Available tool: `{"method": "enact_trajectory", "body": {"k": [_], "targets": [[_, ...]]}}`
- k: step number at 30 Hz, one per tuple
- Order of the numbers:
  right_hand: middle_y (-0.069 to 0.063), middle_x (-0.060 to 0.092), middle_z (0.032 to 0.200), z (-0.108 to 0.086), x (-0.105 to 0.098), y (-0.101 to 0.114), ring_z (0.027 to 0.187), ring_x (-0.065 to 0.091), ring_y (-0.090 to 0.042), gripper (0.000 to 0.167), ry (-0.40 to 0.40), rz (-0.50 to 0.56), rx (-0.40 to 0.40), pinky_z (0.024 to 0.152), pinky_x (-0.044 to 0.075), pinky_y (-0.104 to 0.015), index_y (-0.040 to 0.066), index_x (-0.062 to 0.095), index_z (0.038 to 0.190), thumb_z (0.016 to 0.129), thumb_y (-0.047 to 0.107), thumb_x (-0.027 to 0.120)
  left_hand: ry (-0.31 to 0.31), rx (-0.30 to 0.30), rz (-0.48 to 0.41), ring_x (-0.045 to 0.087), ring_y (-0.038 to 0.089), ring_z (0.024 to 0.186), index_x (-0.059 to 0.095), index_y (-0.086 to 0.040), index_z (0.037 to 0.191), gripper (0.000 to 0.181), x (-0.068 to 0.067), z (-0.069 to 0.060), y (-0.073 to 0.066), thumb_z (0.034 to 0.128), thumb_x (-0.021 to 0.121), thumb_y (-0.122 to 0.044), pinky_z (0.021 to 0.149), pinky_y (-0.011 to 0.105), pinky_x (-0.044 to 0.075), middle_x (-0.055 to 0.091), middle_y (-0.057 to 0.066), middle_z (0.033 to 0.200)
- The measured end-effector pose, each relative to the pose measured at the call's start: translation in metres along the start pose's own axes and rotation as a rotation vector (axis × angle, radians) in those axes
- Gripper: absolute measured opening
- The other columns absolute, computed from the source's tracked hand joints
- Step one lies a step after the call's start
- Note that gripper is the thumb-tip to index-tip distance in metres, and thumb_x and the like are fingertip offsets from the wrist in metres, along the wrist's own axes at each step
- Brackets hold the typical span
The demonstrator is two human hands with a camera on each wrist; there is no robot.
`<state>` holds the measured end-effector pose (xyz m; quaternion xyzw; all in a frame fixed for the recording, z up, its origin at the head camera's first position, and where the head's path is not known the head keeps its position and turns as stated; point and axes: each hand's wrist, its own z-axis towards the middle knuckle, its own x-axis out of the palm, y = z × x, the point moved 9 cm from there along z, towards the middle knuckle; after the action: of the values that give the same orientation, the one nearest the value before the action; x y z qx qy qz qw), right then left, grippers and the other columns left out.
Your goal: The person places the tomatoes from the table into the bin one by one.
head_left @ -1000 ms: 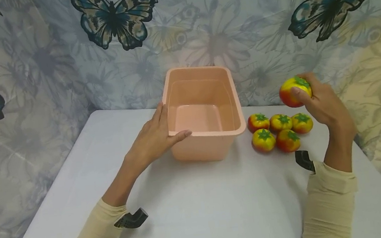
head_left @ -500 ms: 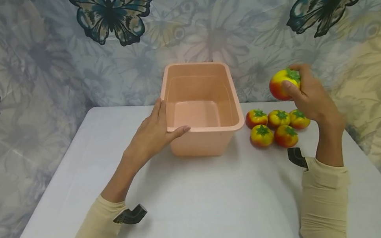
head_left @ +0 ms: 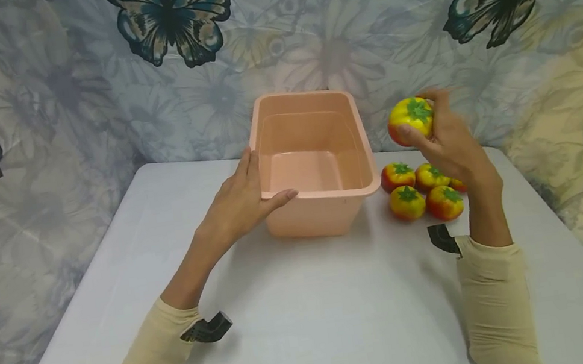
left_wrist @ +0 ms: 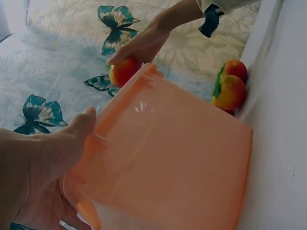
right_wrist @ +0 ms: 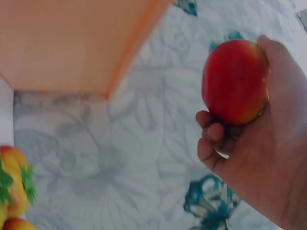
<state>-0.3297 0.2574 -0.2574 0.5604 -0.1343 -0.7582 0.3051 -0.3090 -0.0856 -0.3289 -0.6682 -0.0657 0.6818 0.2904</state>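
We saw the right hand (head_left: 450,138) curled round one red-and-yellow fruit (head_left: 408,116), its thumb on the near side and a finger reaching over behind. In the right wrist view the other fingers were bent beneath the fruit, and we saw its smooth red side there; its green leafy cap (head_left: 419,108) faced us in the head view. The fruit was lifted clear of the white table (head_left: 340,309), to the left of the right palm and off the right side of the peach bin (head_left: 304,220).

The left hand (head_left: 234,207) lay against the bin's near left corner. We saw its thumb stretched over the near rim and its fingers fairly straight along the left side, spread away from the thumb. The bin stood on the table just to the right of that hand, and we could see down to its bare floor.

Below the right hand, five more fruits (head_left: 407,203) sat close together on the table, just beside the bin; the right wrist partly hid one of them. Behind each hand we saw a rolled beige sleeve (head_left: 497,302) with a small black mount (head_left: 443,240) at the cuff. Beyond both hands hung a pale floral cloth (head_left: 71,124) printed with dark butterflies (head_left: 170,18).
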Motion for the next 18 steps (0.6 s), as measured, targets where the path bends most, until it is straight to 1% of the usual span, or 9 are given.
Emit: {"method": "enact_trajectory", "body": {"k": [2, 4, 6, 8, 9, 11, 13, 16, 18], "targets": [[-0.027, 0.050, 0.132, 0.004, 0.013, 0.010, 0.105, 0.053, -0.040, 0.068, 0.042, 0.031, -0.027, 0.084, 0.044, -0.022, 0.015, 0.019, 0.159, 0.106, 0.045, 0.051, -0.001, -0.008, 0.004, 0.039, 0.046, 0.153, 0.000, -0.004, 0.168, 0.123, -0.002, 0.000, 0.001, 0.0895, 0.049, -0.086, 0.124, 0.054, 0.037, 0.001, 0.016, 0.178], [-0.027, 0.045, 0.138, 0.006, 0.023, 0.019, 0.114, 0.050, -0.042, 0.069, 0.069, 0.050, -0.045, 0.096, 0.047, -0.038, 0.016, 0.015, 0.161, 0.108, 0.045, 0.048, 0.002, -0.009, 0.003, 0.040, 0.045, 0.152, -0.001, -0.004, 0.168, 0.124, -0.002, 0.000, 0.002, 0.0893, 0.049, -0.087, 0.123, 0.054, 0.038, 0.000, 0.016, 0.178], [-0.027, 0.037, 0.146, 0.006, 0.030, 0.028, 0.123, 0.045, -0.043, 0.071, 0.078, 0.056, -0.076, 0.105, 0.044, -0.054, 0.014, 0.013, 0.163, 0.109, 0.044, 0.047, 0.008, -0.011, 0.002, 0.041, 0.045, 0.152, -0.001, -0.005, 0.168, 0.125, -0.001, 0.001, 0.002, 0.0884, 0.048, -0.088, 0.123, 0.053, 0.039, -0.001, 0.016, 0.178], [-0.027, 0.032, 0.151, 0.005, 0.036, 0.038, 0.130, 0.039, -0.044, 0.074, 0.076, 0.047, -0.121, 0.110, 0.040, -0.061, 0.011, 0.012, 0.165, 0.109, 0.044, 0.047, 0.011, -0.011, 0.000, 0.042, 0.044, 0.151, -0.002, -0.005, 0.168, 0.126, 0.000, 0.001, 0.001, 0.0879, 0.049, -0.088, 0.123, 0.053, 0.040, -0.001, 0.015, 0.178], [-0.027, 0.030, 0.154, 0.005, 0.039, 0.043, 0.133, 0.037, -0.044, 0.075, 0.075, 0.036, -0.144, 0.112, 0.037, -0.063, 0.011, 0.012, 0.165, 0.109, 0.045, 0.048, 0.011, -0.011, -0.001, 0.042, 0.044, 0.151, -0.002, -0.005, 0.168, 0.126, 0.000, 0.001, 0.001, 0.0880, 0.049, -0.088, 0.123, 0.053, 0.040, -0.002, 0.015, 0.178], [-0.028, 0.031, 0.152, 0.005, 0.046, 0.051, 0.133, 0.035, -0.043, 0.076, 0.076, 0.007, -0.195, 0.111, 0.037, -0.063, 0.012, 0.013, 0.166, 0.109, 0.047, 0.049, 0.009, -0.015, 0.003, 0.042, 0.045, 0.151, -0.001, -0.005, 0.168, 0.125, 0.000, 0.000, 0.000, 0.0887, 0.050, -0.087, 0.123, 0.053, 0.039, -0.001, 0.014, 0.178], [-0.028, 0.033, 0.150, 0.006, 0.052, 0.057, 0.129, 0.036, -0.041, 0.076, 0.086, -0.009, -0.237, 0.104, 0.039, -0.059, 0.014, 0.015, 0.167, 0.108, 0.047, 0.051, 0.010, -0.019, 0.007, 0.043, 0.045, 0.151, -0.001, -0.005, 0.168, 0.124, 0.000, 0.000, 0.000, 0.0896, 0.051, -0.085, 0.123, 0.053, 0.039, -0.001, 0.015, 0.178], [-0.028, 0.036, 0.148, 0.006, 0.061, 0.063, 0.124, 0.039, -0.038, 0.077, 0.111, -0.020, -0.274, 0.099, 0.040, -0.057, 0.018, 0.016, 0.169, 0.108, 0.044, 0.055, 0.009, -0.016, 0.008, 0.043, 0.045, 0.151, -0.001, -0.005, 0.168, 0.123, 0.000, 0.000, 0.000, 0.0902, 0.051, -0.084, 0.123, 0.052, 0.039, 0.000, 0.015, 0.178], [-0.027, 0.038, 0.150, 0.006, 0.065, 0.065, 0.126, 0.040, -0.038, 0.079, 0.125, -0.029, -0.290, 0.102, 0.042, -0.058, 0.017, 0.017, 0.169, 0.107, 0.041, 0.059, 0.001, -0.010, 0.003, 0.043, 0.045, 0.150, -0.001, -0.005, 0.168, 0.123, -0.001, -0.001, 0.000, 0.0897, 0.052, -0.085, 0.123, 0.053, 0.039, 0.001, 0.016, 0.178]]}}
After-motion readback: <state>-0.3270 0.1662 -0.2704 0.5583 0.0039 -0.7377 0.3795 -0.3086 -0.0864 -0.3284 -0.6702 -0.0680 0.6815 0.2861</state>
